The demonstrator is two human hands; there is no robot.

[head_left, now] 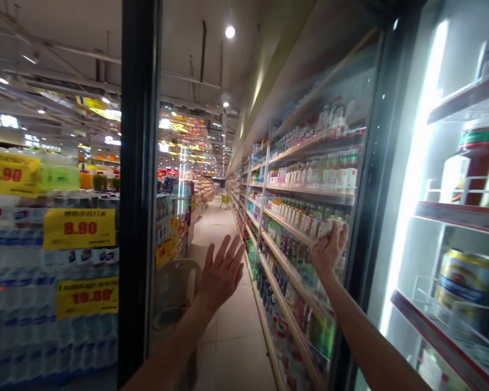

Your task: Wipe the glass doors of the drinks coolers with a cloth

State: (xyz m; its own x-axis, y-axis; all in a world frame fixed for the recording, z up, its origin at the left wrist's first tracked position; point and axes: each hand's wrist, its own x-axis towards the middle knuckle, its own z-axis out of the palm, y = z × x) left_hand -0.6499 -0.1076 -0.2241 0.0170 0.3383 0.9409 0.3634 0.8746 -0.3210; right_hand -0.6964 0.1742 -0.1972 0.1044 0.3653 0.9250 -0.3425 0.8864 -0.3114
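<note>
A glass cooler door [139, 195] with a black frame stands open in front of me. My left hand [223, 272] is raised with its fingers stretched out and apart, at the pane near its middle; it holds nothing. Further right, my right hand [328, 251] presses a crumpled white cloth [329, 227] to the glass near the door's right side. The fingers partly cover the cloth. Whether the left palm fully touches the pane I cannot tell.
At right, the lit cooler holds cans [466, 279] and bottles [478, 141] on wire-fronted shelves. Through the glass run long drink shelves [297, 233] and an aisle floor [214, 233]. Stacked bottled water [20, 309] with yellow price signs [79, 228] stands left.
</note>
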